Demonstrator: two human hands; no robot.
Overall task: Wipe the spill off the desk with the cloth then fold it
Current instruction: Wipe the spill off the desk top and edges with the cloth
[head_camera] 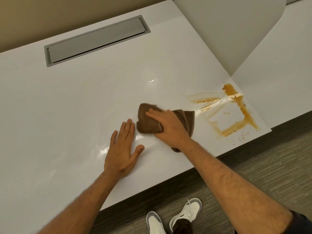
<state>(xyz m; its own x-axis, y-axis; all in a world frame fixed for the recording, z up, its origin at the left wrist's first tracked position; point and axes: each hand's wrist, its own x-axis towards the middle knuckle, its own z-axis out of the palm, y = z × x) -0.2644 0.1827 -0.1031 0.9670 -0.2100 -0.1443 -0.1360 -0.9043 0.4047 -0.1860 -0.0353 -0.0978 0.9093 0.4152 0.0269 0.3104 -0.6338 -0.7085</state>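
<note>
The right hand [170,127] is covering the middle of the brown cloth [148,120], so its folds there are hiding, and a scrap is poking out under the wrist. The table [67,98] is running off the left edge. Beyond the cloth, the shoes [185,215] are being cropped at the bottom edge.

cloth [152,121]: brown, bunched, flat on desk [76,98] | spill [236,114]: amber streaks, right of cloth
</note>
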